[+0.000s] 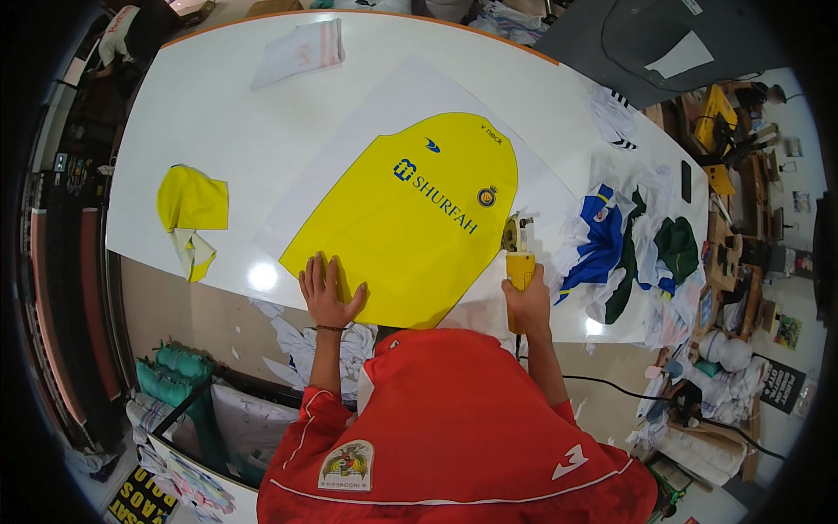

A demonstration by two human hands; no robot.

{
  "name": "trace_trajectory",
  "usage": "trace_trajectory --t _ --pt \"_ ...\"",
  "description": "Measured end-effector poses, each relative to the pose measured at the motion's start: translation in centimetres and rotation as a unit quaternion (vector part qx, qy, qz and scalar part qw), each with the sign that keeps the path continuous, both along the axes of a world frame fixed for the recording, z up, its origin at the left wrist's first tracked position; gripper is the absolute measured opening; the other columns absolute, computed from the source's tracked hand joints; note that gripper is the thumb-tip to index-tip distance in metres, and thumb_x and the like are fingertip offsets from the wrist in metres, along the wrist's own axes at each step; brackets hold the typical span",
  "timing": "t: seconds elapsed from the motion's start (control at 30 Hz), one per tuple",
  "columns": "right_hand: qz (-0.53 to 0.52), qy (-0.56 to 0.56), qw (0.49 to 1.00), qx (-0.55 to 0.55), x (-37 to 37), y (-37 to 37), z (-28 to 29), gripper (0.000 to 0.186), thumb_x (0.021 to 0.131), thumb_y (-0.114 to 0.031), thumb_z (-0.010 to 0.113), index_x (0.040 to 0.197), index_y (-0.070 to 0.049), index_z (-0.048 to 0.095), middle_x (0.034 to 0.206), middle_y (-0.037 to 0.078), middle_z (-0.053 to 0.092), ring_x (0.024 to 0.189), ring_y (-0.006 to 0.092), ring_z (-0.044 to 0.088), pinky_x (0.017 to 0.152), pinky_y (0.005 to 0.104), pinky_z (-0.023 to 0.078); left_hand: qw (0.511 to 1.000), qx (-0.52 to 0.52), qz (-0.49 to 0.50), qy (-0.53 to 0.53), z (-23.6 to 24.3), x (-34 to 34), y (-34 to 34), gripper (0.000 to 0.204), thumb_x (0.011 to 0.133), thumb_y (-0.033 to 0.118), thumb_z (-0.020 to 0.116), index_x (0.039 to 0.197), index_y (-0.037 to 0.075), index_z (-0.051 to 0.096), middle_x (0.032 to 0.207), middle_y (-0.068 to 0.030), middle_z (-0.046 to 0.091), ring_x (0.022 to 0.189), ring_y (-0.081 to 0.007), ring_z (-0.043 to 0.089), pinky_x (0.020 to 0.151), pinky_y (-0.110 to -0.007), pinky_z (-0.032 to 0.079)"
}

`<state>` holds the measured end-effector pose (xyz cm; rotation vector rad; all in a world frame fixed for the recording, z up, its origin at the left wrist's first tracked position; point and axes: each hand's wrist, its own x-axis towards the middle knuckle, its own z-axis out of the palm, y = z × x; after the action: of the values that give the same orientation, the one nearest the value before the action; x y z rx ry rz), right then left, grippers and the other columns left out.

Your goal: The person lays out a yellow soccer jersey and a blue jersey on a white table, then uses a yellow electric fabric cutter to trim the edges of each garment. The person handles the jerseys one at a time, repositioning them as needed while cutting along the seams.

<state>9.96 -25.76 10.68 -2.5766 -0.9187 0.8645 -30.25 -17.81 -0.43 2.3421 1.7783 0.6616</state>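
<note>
A yellow printed jersey panel (384, 249) lies flat on a sheet of white paper (419, 83), with blue lettering, a small logo and a crest on it. My left hand (325, 293) rests on the panel's lower left part, fingers spread. At the panel's right edge, my right hand (527, 303) is wrapped round the yellow body of an electric fabric cutter (520, 269). The cutter's metal head sits at the fabric's edge; whether its blade touches the cloth I cannot tell. A dark bracelet (329, 328) circles my left wrist.
Yellow cloth pieces (194, 199) lie on the white table (192, 105) at left. Folded white fabric (301, 52) is at the far side. Blue and green scraps (602, 240) pile up at right. A black cable (611, 384) runs off right. More scraps (301, 349) lie below the near edge.
</note>
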Motion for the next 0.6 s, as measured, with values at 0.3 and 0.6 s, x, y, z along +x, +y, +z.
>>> trace_trajectory --t 0.3,0.6 --pt "0.018 -0.003 1.000 0.019 1.4 -1.5 -0.4 0.059 0.087 -0.036 0.077 0.134 -0.010 0.052 0.104 0.028 0.076 0.098 0.0512 0.073 0.083 0.0562 0.057 1.000 0.009 0.001 -0.005 0.0 0.0 0.1 0.081 0.086 0.050 0.080 0.151 0.007 0.059 0.163 -0.0256 0.047 0.152 -0.0447 0.043 0.126 -0.063 0.028" --pt "0.049 -0.011 0.998 0.023 1.4 -2.4 -0.1 0.056 0.088 -0.034 0.077 0.134 -0.012 0.053 0.102 0.026 0.076 0.096 0.0498 0.073 0.081 0.0558 0.057 1.000 0.011 0.005 0.002 0.1 0.0 0.0 0.080 0.086 0.052 0.080 0.150 0.009 0.060 0.162 -0.0244 0.048 0.153 -0.0421 0.043 0.127 -0.061 0.027"
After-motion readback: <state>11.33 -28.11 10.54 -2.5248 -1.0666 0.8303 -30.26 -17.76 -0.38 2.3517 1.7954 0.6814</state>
